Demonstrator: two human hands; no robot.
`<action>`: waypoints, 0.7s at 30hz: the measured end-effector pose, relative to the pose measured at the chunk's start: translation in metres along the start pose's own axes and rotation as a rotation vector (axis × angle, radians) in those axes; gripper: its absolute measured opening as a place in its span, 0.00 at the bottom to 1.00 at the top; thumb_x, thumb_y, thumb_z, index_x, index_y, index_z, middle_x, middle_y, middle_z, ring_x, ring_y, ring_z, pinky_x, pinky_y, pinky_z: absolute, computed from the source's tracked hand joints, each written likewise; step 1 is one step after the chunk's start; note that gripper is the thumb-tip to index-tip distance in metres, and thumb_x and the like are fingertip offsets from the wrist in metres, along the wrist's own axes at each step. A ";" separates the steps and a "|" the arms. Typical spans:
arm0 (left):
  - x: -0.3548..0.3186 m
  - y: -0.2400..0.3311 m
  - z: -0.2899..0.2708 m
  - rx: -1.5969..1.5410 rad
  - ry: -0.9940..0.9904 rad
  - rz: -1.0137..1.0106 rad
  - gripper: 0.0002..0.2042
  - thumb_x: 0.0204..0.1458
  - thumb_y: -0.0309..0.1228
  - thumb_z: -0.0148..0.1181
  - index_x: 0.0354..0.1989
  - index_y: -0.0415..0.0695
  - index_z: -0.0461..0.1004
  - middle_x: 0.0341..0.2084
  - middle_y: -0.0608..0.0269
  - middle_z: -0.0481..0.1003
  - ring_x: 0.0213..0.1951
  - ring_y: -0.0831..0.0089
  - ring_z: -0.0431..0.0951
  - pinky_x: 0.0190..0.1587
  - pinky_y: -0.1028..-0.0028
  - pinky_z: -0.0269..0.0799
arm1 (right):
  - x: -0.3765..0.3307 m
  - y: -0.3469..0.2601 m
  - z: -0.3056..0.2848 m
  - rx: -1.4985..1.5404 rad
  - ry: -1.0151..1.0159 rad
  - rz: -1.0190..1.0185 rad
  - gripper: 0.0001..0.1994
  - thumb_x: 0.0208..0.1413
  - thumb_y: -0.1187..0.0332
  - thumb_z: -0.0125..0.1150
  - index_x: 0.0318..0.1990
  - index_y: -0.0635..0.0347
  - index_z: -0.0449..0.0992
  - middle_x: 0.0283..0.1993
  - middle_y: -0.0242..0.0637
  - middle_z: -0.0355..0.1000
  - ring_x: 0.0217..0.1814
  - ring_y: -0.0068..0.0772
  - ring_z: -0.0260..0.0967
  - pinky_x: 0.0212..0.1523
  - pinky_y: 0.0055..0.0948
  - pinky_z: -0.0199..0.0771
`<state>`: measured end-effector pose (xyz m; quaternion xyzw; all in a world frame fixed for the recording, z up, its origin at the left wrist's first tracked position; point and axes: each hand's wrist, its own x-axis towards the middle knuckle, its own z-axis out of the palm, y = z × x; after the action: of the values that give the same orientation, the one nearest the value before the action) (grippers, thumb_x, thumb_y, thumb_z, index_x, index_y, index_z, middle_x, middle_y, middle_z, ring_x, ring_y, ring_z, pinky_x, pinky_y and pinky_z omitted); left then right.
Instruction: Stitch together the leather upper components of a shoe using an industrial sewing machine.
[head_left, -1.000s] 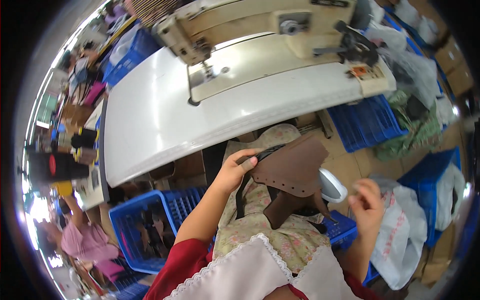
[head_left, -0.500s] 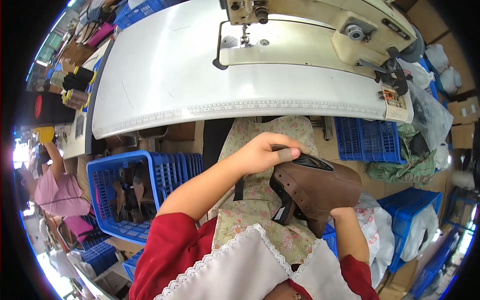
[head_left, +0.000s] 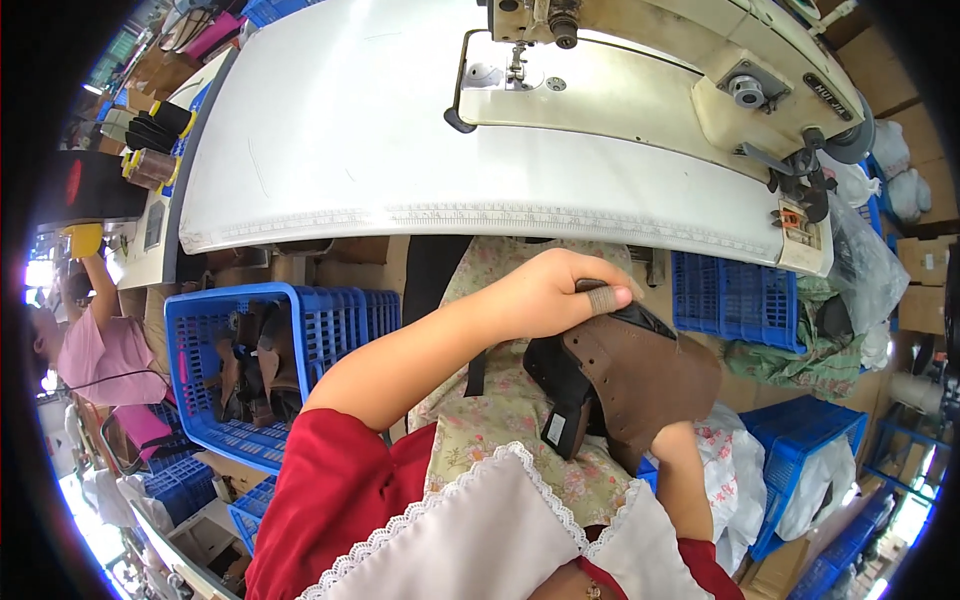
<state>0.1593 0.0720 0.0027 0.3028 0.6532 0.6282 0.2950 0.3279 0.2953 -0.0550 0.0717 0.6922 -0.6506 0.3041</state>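
- A worker at a sewing machine (head_left: 620, 90) handles a brown leather piece (head_left: 655, 375) over a flowered apron (head_left: 490, 395), in front of the white tabletop (head_left: 330, 130).
- Good handling here seems to call for a firm pinch near the edge, with the body of the leather borne from below so that it does not sag or crease.
- The black lining (head_left: 555, 380) probably wants smoothing by feel, clear of folds, while the row of small holes is best left uncovered and unstretched.
- Turning the piece slowly, both hands working together, would likely spare the leather a hard bend.
- The left hand (head_left: 570, 290) is closed over the upper edge, fingers curled and one banded digit pressing down; the piece hangs from that grip toward the worker's right and lap.
- The right hand (head_left: 674, 440) disappears behind the leather's lower right side; how far open it is, and whether it grips, cannot be told.
- The piece sits between the two hands, below the tabletop's near edge, apart from the blue basket (head_left: 230, 294) at left.
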 end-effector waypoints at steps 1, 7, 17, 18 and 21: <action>0.001 0.004 0.001 -0.001 0.005 -0.002 0.12 0.63 0.34 0.59 0.44 0.38 0.81 0.38 0.58 0.83 0.44 0.73 0.80 0.51 0.72 0.73 | 0.037 -0.019 0.007 0.000 -0.023 0.007 0.14 0.62 0.71 0.58 0.52 0.66 0.78 0.52 0.40 0.77 0.55 0.29 0.72 0.56 0.30 0.72; -0.005 0.000 -0.003 0.011 -0.212 -0.024 0.16 0.62 0.42 0.58 0.47 0.41 0.80 0.41 0.53 0.82 0.45 0.63 0.80 0.52 0.67 0.72 | 0.069 -0.028 0.029 -0.012 -0.188 0.053 0.14 0.62 0.70 0.58 0.52 0.66 0.78 0.51 0.40 0.77 0.54 0.29 0.73 0.55 0.30 0.72; -0.011 -0.002 -0.028 0.016 -0.153 -0.104 0.14 0.64 0.36 0.57 0.46 0.38 0.80 0.41 0.58 0.82 0.47 0.72 0.78 0.54 0.71 0.71 | 0.043 -0.010 -0.013 0.010 -0.367 0.077 0.14 0.62 0.69 0.58 0.51 0.66 0.78 0.49 0.40 0.79 0.53 0.30 0.74 0.55 0.31 0.73; -0.011 0.001 -0.030 -0.004 -0.129 -0.177 0.14 0.64 0.36 0.57 0.46 0.37 0.80 0.41 0.57 0.82 0.47 0.71 0.78 0.54 0.70 0.71 | 0.056 -0.017 -0.020 0.013 -0.381 0.087 0.14 0.62 0.69 0.58 0.51 0.66 0.78 0.49 0.40 0.79 0.53 0.31 0.74 0.54 0.31 0.73; -0.011 -0.002 -0.034 0.005 -0.144 -0.149 0.18 0.63 0.43 0.58 0.47 0.38 0.80 0.42 0.56 0.81 0.47 0.69 0.78 0.54 0.70 0.70 | 0.053 -0.013 -0.017 0.022 -0.426 0.108 0.14 0.62 0.68 0.57 0.51 0.66 0.79 0.49 0.40 0.79 0.52 0.31 0.75 0.54 0.31 0.73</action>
<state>0.1401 0.0412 0.0018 0.2984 0.6527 0.5794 0.3863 0.2733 0.2935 -0.0717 -0.0271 0.6002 -0.6412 0.4773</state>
